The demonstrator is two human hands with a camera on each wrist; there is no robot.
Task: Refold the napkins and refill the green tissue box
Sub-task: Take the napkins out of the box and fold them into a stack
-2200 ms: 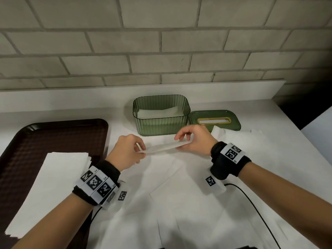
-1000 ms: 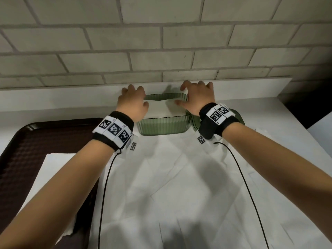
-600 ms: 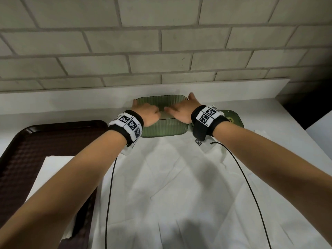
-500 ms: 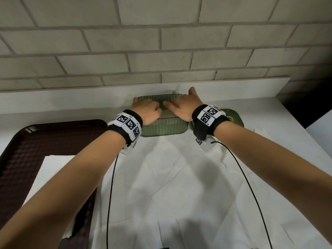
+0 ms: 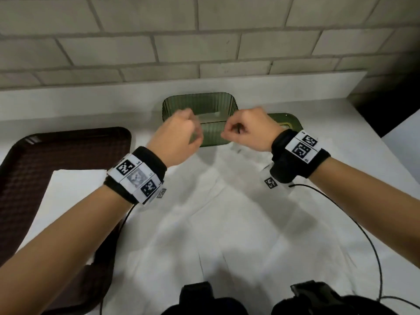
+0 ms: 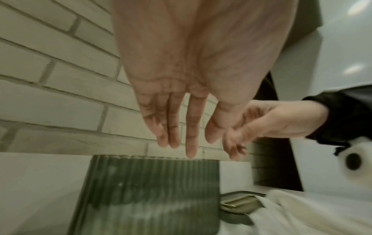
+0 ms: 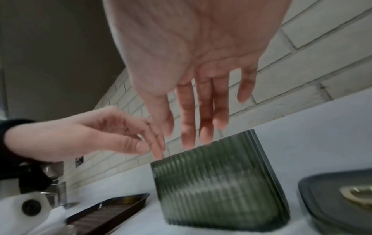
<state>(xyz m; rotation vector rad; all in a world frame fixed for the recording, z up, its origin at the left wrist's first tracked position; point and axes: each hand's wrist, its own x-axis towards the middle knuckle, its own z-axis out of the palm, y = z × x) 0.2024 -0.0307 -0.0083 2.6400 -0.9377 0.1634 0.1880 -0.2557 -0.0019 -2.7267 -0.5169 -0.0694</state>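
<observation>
Left hand [image 5: 176, 138]: I read it as empty. In my head view it looks loosely curled at centre frame; the left wrist view shows the fingers [image 6: 191, 127] hanging straight and slack above the box rim, touching nothing.
Right hand [image 5: 248, 130]: empty too. It looks curled from above, but the right wrist view has its fingers [image 7: 205, 114] relaxed, pointing down at the box, clear of it.
Green tissue box [image 5: 214, 133]: one, open-topped, upper centre of the head view, just behind both hands, with white folded napkins showing through its ribbed wall.
Lid [image 5: 288, 122]: one, off the box, lying flat just right of it and partly hidden by my right wrist.
Loose napkins [image 5: 227, 219]: spread unfolded across the table below the hands; they overlap too much for me to count.
Folded stack [image 5: 72, 196]: one white pile on the tray.
Tray [image 5: 68, 144]: one, dark brown, left edge of frame.
Progress: I judge the refill partly done; some napkins are in, many remain to fold, and the lid is not yet back on.
</observation>
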